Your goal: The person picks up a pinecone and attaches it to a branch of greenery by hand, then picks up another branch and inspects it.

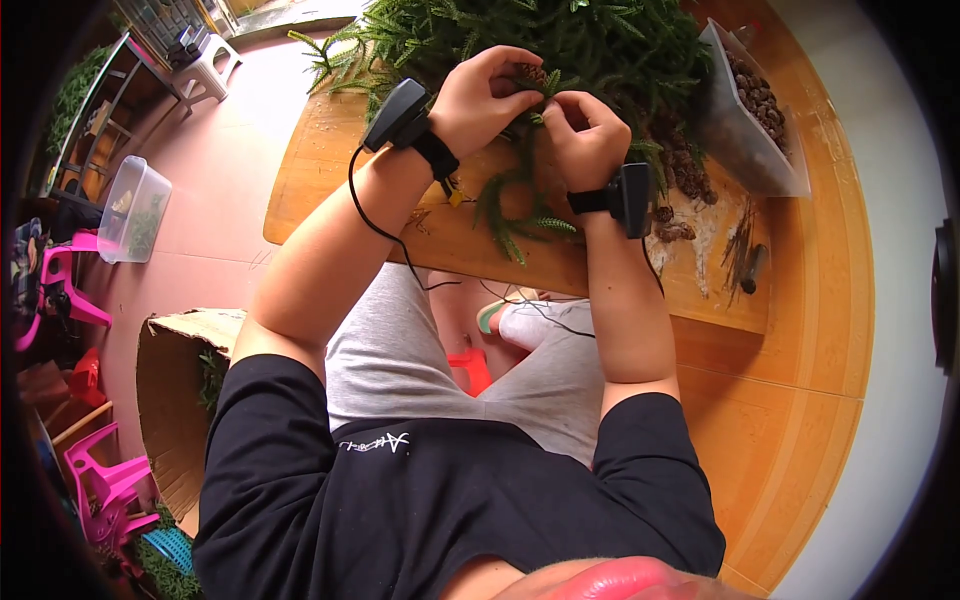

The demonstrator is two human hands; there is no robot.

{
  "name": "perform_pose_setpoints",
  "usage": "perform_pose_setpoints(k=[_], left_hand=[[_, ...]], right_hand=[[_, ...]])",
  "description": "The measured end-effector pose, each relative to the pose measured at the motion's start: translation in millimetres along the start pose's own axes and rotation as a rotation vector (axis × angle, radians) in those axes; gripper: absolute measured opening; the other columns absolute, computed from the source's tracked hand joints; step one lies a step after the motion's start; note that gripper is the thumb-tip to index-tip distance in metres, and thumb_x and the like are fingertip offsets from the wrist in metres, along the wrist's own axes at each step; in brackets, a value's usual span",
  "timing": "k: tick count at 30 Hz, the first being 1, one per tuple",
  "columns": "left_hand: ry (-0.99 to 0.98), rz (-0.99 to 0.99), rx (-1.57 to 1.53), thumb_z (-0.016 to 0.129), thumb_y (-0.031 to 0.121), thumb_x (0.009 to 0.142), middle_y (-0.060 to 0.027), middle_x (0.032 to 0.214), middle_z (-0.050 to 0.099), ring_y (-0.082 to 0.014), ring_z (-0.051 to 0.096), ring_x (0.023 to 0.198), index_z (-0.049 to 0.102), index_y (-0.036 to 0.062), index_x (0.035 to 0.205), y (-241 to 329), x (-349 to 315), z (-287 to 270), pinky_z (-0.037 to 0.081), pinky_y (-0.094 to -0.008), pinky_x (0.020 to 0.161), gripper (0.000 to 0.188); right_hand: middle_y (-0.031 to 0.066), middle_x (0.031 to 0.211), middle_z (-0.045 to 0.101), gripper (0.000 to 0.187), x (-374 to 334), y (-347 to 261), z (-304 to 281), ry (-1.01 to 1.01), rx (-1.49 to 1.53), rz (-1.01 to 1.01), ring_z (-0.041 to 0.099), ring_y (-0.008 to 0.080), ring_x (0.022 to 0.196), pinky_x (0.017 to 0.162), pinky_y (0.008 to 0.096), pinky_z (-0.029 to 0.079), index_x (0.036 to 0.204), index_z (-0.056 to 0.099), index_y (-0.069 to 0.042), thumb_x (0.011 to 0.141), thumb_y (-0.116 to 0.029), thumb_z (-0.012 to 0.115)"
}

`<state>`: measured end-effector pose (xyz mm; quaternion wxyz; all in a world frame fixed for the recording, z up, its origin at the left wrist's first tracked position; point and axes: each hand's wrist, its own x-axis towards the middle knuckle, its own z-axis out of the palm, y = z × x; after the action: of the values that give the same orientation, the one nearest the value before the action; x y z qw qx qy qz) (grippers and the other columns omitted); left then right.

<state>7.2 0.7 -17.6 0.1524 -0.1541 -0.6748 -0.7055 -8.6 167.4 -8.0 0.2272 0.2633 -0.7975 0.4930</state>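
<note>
My left hand is closed, its thumb and fingers curled around a small brown pine cone. Close beside it, my right hand pinches a green pine sprig just below the cone. The fingertips hide where cone and sprig meet. From under the hands a longer green pine branch trails across the wooden table toward its near edge. Beyond both hands lies a large heap of green pine branches. A dark device is strapped to each wrist, with a cable hanging from it.
A clear bin of pine cones stands tilted at the right, with loose pine cones beside it. A dark bundle of thin stems lies nearer. Leftward on the floor are a cardboard box, a clear tub and pink stools.
</note>
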Motion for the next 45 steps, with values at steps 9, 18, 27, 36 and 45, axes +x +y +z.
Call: perform_pose_setpoints(k=[9,18,27,36,45], left_hand=[[0.021,-0.024,-0.114,0.069,-0.002,0.087,-0.0087,0.111,0.063,-0.0131,0.062,0.103,0.055,-0.0017,0.122,-0.6,1.5,-3.0,0.053,-0.0261,0.091,0.037],[0.11,-0.083,0.12,0.078,0.018,0.082,-0.0077,0.097,0.069,-0.0118,0.065,0.089,0.062,-0.0025,0.109,-5.8,3.7,-7.3,0.055,-0.0261,0.077,0.038],[0.035,-0.208,0.033,0.075,0.018,0.084,-0.0069,0.092,0.069,-0.0117,0.066,0.078,0.066,-0.0028,0.108,4.3,1.4,-6.2,0.056,-0.0251,0.07,0.033],[-0.012,-0.377,-0.076,0.071,0.016,0.091,-0.0069,0.104,0.067,-0.0117,0.065,0.091,0.063,-0.0034,0.117,8.9,1.0,-12.4,0.056,-0.0252,0.079,0.034],[-0.052,-0.144,-0.034,0.067,0.005,0.091,-0.0065,0.102,0.068,-0.0109,0.066,0.088,0.064,-0.0033,0.117,1.0,1.5,-11.5,0.056,-0.0249,0.08,0.028]], right_hand=[[0.0061,0.082,0.072,0.012,0.1,12.1,4.2,-0.049,0.378,0.275,0.066,0.0096,0.069,0.064,0.0273,0.053,0.094,0.071,0.001,0.088,-0.009,0.069],[0.0128,0.084,0.069,0.012,5.6,5.4,0.0,-0.001,-0.091,-0.32,0.067,0.0295,0.073,0.066,0.034,0.055,0.092,0.071,-0.002,0.082,-0.005,0.067],[0.0132,0.088,0.069,0.013,4.9,5.9,-3.4,-0.046,-0.154,-0.329,0.068,0.0291,0.078,0.07,0.034,0.055,0.095,0.072,-0.002,0.083,-0.004,0.069],[0.0117,0.089,0.07,0.015,5.5,7.2,-4.7,-0.038,-0.149,-0.338,0.069,0.0238,0.077,0.069,0.0314,0.054,0.098,0.072,-0.002,0.083,-0.005,0.071],[0.0041,0.089,0.073,0.013,1.3,8.2,-3.8,-0.09,0.206,0.187,0.066,0.0096,0.08,0.07,0.0235,0.051,0.099,0.073,0.0,0.091,-0.009,0.069]])
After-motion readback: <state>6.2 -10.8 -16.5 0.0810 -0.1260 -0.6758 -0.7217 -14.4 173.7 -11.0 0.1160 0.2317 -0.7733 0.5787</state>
